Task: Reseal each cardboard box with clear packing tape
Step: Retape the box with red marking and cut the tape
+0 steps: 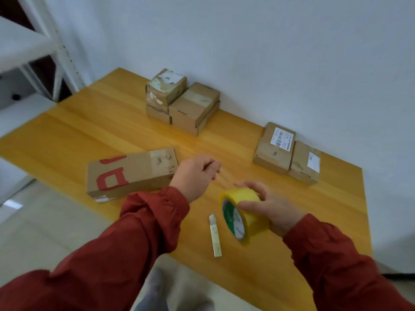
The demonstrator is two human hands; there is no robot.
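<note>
Since every box is shut, nothing inside them shows. A long box (132,173) lies on the left of the table (67,135), just beside the left hand (195,176). A stack (182,102) of small boxes sits far back by the wall (269,52). On the right, a tan box (274,149) and a small box (304,162) touch side by side.

The roll (244,212) of tape is near the middle, held up over the table and tilted. It looks yellow and see-through, with a green and white ring inside. The right hand (271,209) holds it with its fingers curled round the top and its thumb on the near side. The left hand pinches the end of a thin clear strip (222,179) that runs back to the roll. The strip is blurry. A silver bar (215,236) lies flat on the table, just left of the roll.

The long box has big red marks on it, cut off at the edge. The tan box has a white label with a bar code and dark numbers too blurry to read. The small box has a white label too. The top of the stack has torn white labels. The writing on the ring is too small to read.
</note>
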